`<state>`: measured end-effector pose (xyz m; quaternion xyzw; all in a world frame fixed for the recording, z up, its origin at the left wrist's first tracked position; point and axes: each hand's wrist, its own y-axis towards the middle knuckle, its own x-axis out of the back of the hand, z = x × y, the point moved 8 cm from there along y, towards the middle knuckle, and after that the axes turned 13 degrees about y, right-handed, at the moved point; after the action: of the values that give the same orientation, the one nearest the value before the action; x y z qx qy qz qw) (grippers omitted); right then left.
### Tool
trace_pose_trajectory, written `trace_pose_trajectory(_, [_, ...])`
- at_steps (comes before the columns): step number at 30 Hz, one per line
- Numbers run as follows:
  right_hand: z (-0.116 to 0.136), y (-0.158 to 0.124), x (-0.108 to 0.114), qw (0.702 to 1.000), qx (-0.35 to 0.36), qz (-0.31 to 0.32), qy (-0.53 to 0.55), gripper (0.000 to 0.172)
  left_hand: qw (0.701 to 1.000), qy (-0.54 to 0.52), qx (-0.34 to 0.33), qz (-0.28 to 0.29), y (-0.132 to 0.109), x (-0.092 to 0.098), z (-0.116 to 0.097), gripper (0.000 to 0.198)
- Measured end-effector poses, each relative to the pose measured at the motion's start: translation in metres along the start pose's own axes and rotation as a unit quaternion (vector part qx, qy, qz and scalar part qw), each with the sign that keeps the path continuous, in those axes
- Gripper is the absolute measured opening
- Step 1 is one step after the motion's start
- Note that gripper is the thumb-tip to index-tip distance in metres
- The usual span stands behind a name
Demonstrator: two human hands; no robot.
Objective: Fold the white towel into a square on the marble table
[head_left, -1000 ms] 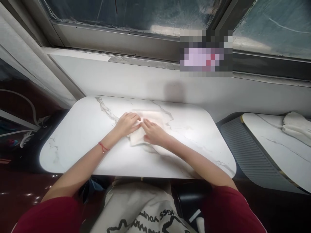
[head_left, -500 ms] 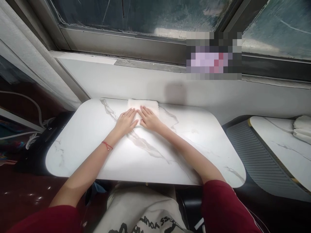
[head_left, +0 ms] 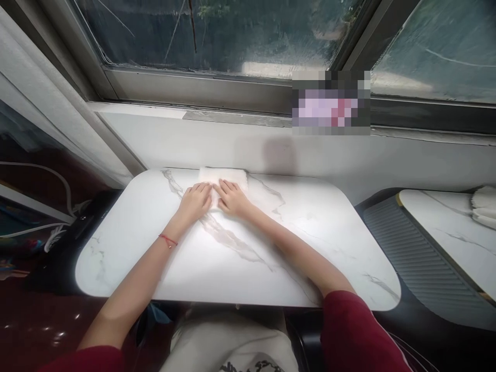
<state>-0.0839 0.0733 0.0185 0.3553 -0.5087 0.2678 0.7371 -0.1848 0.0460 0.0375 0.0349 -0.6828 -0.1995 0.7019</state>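
A white folded cloth (head_left: 223,174) lies flat at the far edge of a white marble-patterned table (head_left: 124,237), close to the wall. My left hand (head_left: 194,201) rests palm down on the cloth's left part, its fingers extended and slightly bent. Beside it, my right hand (head_left: 232,199) presses on the middle of the cloth, with fingers stretched out and a little apart. The fingertips of the two hands come close together. Part of the cloth is hidden beneath both hands. A red string bracelet (head_left: 168,241) circles my left wrist.
Behind the table runs a white wall (head_left: 174,142) under a metal-framed window (head_left: 217,88). A blurred-out pinkish patch (head_left: 325,108) covers something on the sill. At right stands another marble-topped table (head_left: 437,217) bearing a whitish cloth (head_left: 484,206). A pale curtain (head_left: 58,103) hangs at left.
Both hands and the cloth have slid slightly left along the table's far edge. My left fingers look a bit more bent. The camera view has tilted up a little.
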Motion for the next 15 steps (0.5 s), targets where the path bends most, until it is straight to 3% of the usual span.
trace_pose_trajectory(3, [0.021, -0.001, 0.007, 0.998, -0.002, 0.055, -0.008, 0.052, 1.000, -0.001, 0.010, -0.012, 0.003, 0.015, 0.005, 0.026])
trace_pose_trajectory(6, [0.053, -0.008, 0.013, 0.994, 0.007, 0.103, -0.024, 0.047, 0.999, -0.040, -0.005, 0.024, 0.002, 0.028, 0.011, 0.036])
trace_pose_trajectory(11, [0.121, -0.031, 0.010, 0.984, 0.092, 0.147, -0.034, 0.042, 0.963, -0.118, 0.024, 0.240, -0.017, 0.023, 0.021, 0.058])
trace_pose_trajectory(15, [0.168, -0.055, 0.003, 0.977, 0.180, 0.103, -0.053, 0.035, 0.923, -0.114, 0.045, 0.365, -0.035, 0.009, 0.031, 0.055])
